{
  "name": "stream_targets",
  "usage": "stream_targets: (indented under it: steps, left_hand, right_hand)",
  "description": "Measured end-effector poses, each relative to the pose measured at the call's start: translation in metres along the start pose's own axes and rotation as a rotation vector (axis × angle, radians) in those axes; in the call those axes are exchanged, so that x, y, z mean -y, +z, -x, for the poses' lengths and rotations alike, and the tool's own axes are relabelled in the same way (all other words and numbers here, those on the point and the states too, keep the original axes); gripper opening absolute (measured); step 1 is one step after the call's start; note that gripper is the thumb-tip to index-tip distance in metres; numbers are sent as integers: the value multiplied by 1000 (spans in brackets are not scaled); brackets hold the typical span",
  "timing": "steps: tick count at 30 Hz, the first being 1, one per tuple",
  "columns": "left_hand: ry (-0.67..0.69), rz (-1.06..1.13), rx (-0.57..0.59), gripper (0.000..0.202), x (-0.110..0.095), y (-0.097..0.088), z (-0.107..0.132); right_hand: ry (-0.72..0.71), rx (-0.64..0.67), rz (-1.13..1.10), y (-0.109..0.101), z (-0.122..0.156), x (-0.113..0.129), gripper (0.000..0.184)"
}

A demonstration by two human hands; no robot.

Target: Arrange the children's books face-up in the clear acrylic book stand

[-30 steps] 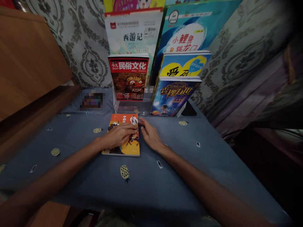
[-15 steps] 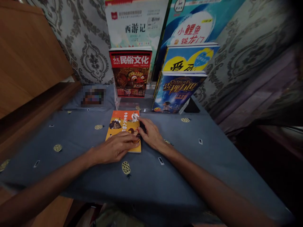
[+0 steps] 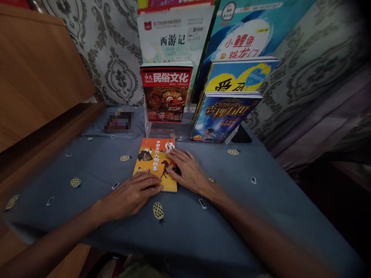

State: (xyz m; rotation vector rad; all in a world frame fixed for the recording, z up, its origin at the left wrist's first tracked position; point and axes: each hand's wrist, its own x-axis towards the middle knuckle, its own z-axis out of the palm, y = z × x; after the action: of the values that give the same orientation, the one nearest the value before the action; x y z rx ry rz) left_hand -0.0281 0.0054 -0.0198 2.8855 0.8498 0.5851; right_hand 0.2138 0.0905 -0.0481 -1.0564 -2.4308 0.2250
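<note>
An orange and yellow book (image 3: 155, 154) lies closed and flat on the blue tablecloth (image 3: 95, 166), its cover showing figures, a horse and white Chinese characters. My left hand (image 3: 131, 194) rests at its lower left corner, fingers stretched over the bottom of the cover. My right hand (image 3: 189, 170) touches the right edge from the side, its fingers extended onto the cover. Both hands are open and neither grips the book. Just behind it stands a clear acrylic rack (image 3: 165, 128) holding several upright books.
In the rack are a red book with a mask (image 3: 166, 96), a dark blue book (image 3: 223, 117), a blue and yellow book (image 3: 240, 75) and taller books behind. A dark flat object (image 3: 242, 134) lies at right, a pixelated patch at left. A wooden panel (image 3: 43, 73) borders the left.
My left hand has slid left and down across the cover, uncovering more of the title and the horse. My right hand lies slightly further over the right edge. The view has shifted a little.
</note>
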Motion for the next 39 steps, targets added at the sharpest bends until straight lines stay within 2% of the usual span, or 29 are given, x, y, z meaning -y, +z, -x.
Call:
stream_targets:
  steps: [4,7,10,14,18,22,27,31,34,39]
  left_hand:
    - [-28,-31,-53,43,6,-7,20]
    - [-50,-88,-88,42,8,-10,31]
    - [-58,-74,-117,43,8,-10,36]
    - [-77,-45,-132,43,8,-8,36]
    - [-66,-33,-164,37,9,-6,36]
    - [-64,-20,-188,39,11,-4,37]
    - [-96,14,-177,43,11,-6,36]
    - [-141,77,-171,38,12,-10,30]
    - [-253,52,-168,34,23,-7,25]
    - [-552,14,-168,41,54,5,10]
  right_hand:
    - [-17,24,46,-6,0,12,41]
    - [-138,42,36,-7,5,36,40]
    - [-294,95,-9,-2,13,66,49]
    - [-337,173,-13,4,25,87,67]
    - [-316,204,-3,5,37,81,75]
    - [-275,210,0,5,47,68,76]
    - [-231,186,-27,6,52,63,73]
    - [-203,141,-90,2,52,61,69]
    - [-131,104,-130,-2,48,54,62]
    - [90,98,-136,-3,33,34,56]
